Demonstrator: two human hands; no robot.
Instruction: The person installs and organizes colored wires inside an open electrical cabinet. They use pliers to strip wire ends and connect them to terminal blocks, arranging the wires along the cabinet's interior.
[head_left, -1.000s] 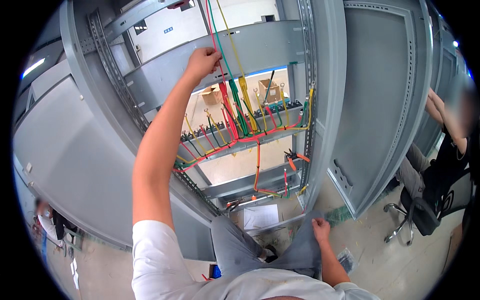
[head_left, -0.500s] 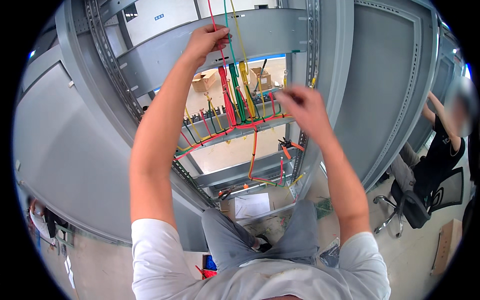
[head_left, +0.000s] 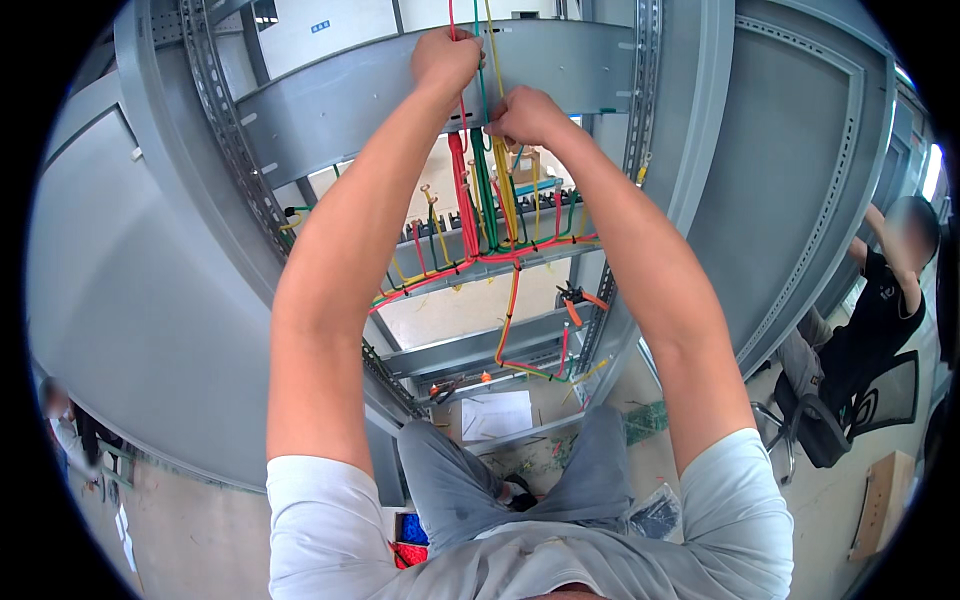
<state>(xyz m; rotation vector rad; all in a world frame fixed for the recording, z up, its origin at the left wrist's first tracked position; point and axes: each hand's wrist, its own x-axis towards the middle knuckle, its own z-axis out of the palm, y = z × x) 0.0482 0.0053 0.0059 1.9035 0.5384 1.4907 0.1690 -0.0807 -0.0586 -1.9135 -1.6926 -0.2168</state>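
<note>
Red, green and yellow wires run up in front of a wide grey metal crossbar (head_left: 340,105) of a cabinet frame. My left hand (head_left: 447,62) is raised at the crossbar, its fingers closed on the green wire (head_left: 479,75). Lower down, my right hand (head_left: 530,117) pinches the same green wire between thumb and fingertips; the exact contact is partly hidden. The yellow wire (head_left: 496,55) passes just right of the green one. Below my hands hang a thick red wire bundle (head_left: 463,200), a green bundle (head_left: 485,190) and a yellow bundle (head_left: 507,200).
Orange-handled pliers (head_left: 577,300) rest on the right of the frame. A white paper sheet (head_left: 497,415) lies low between my knees. Grey cabinet panels flank me. On the right a person (head_left: 885,300) works beside an office chair (head_left: 825,425) and a cardboard box (head_left: 885,500).
My right hand has moved up and left from beside the lower wires to the green wire. My left hand has shifted slightly right and up in the picture, staying on the wire.
</note>
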